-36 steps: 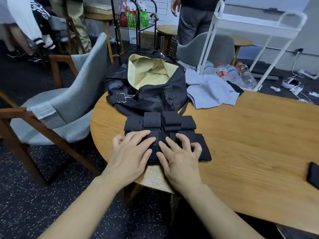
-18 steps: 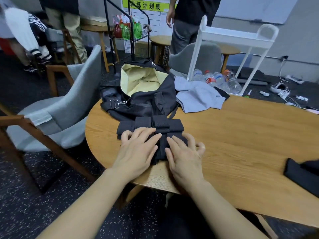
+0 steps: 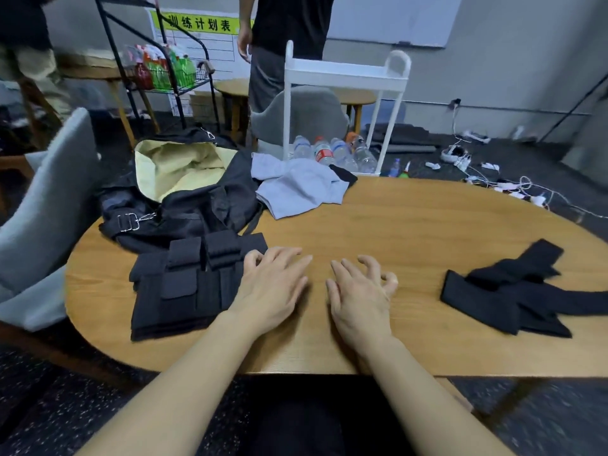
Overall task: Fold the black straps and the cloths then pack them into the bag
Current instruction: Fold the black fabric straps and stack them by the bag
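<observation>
A folded stack of black straps (image 3: 187,284) lies on the wooden table (image 3: 411,232) at the left. My left hand (image 3: 271,286) hovers at its right edge, fingers spread, holding nothing. My right hand (image 3: 360,292) is over bare table just right of it, fingers apart and empty. A second, unfolded bundle of black straps (image 3: 513,291) lies at the right. The black bag (image 3: 184,185) stands open behind the stack, showing its pale yellow lining. A light grey cloth (image 3: 296,185) lies crumpled beside the bag.
A grey chair (image 3: 46,205) stands left of the table. Behind the table are a white cart (image 3: 345,74), water bottles (image 3: 332,153), another grey chair and a standing person (image 3: 286,37). Cables lie on the floor at the right.
Both hands have lifted off the folded straps and moved right over the table. The view has swung right, bringing the unfolded straps into sight.
</observation>
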Motion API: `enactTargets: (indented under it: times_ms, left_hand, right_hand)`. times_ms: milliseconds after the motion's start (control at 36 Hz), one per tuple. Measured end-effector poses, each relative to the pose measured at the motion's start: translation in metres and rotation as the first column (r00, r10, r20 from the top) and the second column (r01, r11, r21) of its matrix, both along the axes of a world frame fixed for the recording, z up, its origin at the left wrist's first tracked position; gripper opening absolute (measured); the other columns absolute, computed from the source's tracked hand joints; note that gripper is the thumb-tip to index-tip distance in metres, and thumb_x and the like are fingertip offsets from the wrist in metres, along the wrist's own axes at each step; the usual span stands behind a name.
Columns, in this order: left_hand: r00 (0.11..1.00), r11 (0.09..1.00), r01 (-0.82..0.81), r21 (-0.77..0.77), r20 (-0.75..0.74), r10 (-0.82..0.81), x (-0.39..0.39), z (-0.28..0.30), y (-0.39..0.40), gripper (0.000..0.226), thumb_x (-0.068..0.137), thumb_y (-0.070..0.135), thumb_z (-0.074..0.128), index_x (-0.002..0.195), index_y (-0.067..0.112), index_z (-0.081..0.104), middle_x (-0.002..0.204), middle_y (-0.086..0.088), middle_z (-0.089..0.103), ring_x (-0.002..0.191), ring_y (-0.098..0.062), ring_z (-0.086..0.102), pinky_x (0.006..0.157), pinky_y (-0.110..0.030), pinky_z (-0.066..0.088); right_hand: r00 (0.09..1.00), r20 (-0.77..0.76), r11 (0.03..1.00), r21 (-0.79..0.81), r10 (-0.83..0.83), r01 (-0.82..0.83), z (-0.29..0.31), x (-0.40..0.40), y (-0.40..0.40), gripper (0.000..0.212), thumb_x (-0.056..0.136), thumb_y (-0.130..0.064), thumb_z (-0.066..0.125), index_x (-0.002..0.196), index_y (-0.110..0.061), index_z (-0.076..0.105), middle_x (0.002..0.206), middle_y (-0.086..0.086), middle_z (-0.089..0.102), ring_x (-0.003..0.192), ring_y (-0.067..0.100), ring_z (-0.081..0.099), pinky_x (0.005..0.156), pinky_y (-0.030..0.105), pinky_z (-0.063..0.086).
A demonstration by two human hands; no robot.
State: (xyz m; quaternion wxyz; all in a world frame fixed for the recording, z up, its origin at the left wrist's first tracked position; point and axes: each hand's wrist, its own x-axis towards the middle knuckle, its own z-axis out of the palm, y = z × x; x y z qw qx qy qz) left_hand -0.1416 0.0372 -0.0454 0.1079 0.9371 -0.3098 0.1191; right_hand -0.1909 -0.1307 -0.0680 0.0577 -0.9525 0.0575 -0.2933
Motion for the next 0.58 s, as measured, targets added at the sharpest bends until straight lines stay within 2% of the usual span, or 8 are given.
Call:
enactTargets:
  times_ms: [111, 222, 278, 333, 389, 472, 528, 583]
  left_hand:
    - [0.999, 0.998, 0.047, 0.037, -0.011, -0.046, -0.001, -0.004, -0.031, 0.055, 0.096, 0.046, 0.021, 0.131, 0.027, 0.059, 0.135, 0.004, 0.057, 0.121, -0.017, 0.043, 0.086, -0.037, 0.019]
    - [0.992, 0.992, 0.121, 0.029, -0.042, -0.119, -0.005, -0.007, -0.064, 0.060, 0.096, 0.047, 0.016, 0.133, 0.025, 0.057, 0.138, 0.001, 0.055, 0.125, -0.022, 0.045, 0.091, -0.044, 0.026]
    - [0.986, 0.988, 0.151, 0.029, -0.070, -0.149, -0.006, -0.006, -0.080, 0.060, 0.097, 0.048, 0.015, 0.137, 0.025, 0.053, 0.143, 0.001, 0.050, 0.129, -0.022, 0.042, 0.095, -0.047, 0.026]
    - [0.980, 0.984, 0.175, 0.033, -0.096, -0.172, -0.004, -0.009, -0.096, 0.050, 0.103, 0.045, 0.023, 0.142, 0.027, 0.047, 0.149, 0.003, 0.043, 0.135, -0.020, 0.035, 0.102, -0.047, 0.020]
    - [0.974, 0.980, 0.200, 0.023, -0.115, -0.196, -0.003, -0.012, -0.110, 0.051, 0.102, 0.046, 0.022, 0.143, 0.027, 0.047, 0.150, 0.004, 0.042, 0.136, -0.019, 0.033, 0.103, -0.048, 0.019]
    - [0.966, 0.973, 0.230, -0.006, -0.119, -0.229, -0.003, -0.016, -0.130, 0.070, 0.091, 0.052, 0.008, 0.138, 0.028, 0.052, 0.145, 0.004, 0.048, 0.132, -0.020, 0.038, 0.100, -0.048, 0.023]
    - [0.961, 0.968, 0.252, 0.003, -0.120, -0.250, -0.006, -0.016, -0.142, 0.068, 0.092, 0.053, 0.008, 0.140, 0.029, 0.050, 0.147, 0.005, 0.046, 0.134, -0.019, 0.036, 0.101, -0.048, 0.023]
    - [0.956, 0.965, 0.260, 0.020, -0.144, -0.254, -0.009, -0.015, -0.154, 0.055, 0.100, 0.048, 0.015, 0.145, 0.031, 0.043, 0.151, 0.007, 0.039, 0.138, -0.016, 0.029, 0.106, -0.046, 0.018]
  right_hand:
    - [0.998, -0.026, 0.998, 0.024, -0.065, 0.066, -0.001, -0.009, -0.031, 0.034, 0.090, -0.037, 0.038, 0.102, -0.023, 0.067, 0.102, -0.010, 0.067, 0.116, 0.025, 0.043, 0.087, 0.044, 0.022]
    - [0.982, -0.087, 0.985, 0.040, -0.166, 0.170, -0.002, -0.021, -0.067, 0.031, 0.092, -0.034, 0.046, 0.110, -0.021, 0.067, 0.107, -0.006, 0.067, 0.119, 0.024, 0.038, 0.088, 0.046, 0.022]
    - [0.957, -0.162, 0.968, 0.034, -0.241, 0.250, -0.002, -0.027, -0.086, 0.030, 0.097, -0.033, 0.047, 0.119, -0.022, 0.064, 0.117, -0.005, 0.063, 0.125, 0.025, 0.036, 0.090, 0.046, 0.020]
    - [0.921, -0.212, 0.939, 0.042, -0.326, 0.342, -0.001, -0.034, -0.104, 0.031, 0.097, -0.032, 0.051, 0.125, -0.022, 0.062, 0.131, 0.000, 0.059, 0.128, 0.028, 0.038, 0.090, 0.047, 0.020]
    - [0.867, -0.261, 0.888, 0.067, -0.423, 0.454, 0.002, -0.041, -0.120, 0.037, 0.098, -0.032, 0.050, 0.132, -0.022, 0.057, 0.146, 0.009, 0.047, 0.134, 0.032, 0.033, 0.093, 0.048, 0.019]
    - [0.764, -0.363, 0.790, 0.108, -0.534, 0.604, 0.007, -0.050, -0.142, 0.048, 0.101, -0.038, 0.041, 0.147, -0.024, 0.037, 0.160, 0.014, 0.016, 0.143, 0.034, 0.012, 0.103, 0.050, 0.012]
    - [0.697, -0.427, 0.723, 0.132, -0.576, 0.678, 0.008, -0.056, -0.158, 0.054, 0.101, -0.044, 0.035, 0.151, -0.026, 0.025, 0.161, 0.016, 0.005, 0.146, 0.034, 0.003, 0.109, 0.050, 0.011]
    - [0.658, -0.490, 0.693, 0.141, -0.572, 0.707, 0.007, -0.060, -0.172, 0.057, 0.101, -0.050, 0.029, 0.153, -0.028, 0.020, 0.162, 0.017, 0.004, 0.147, 0.035, 0.002, 0.113, 0.050, 0.011]
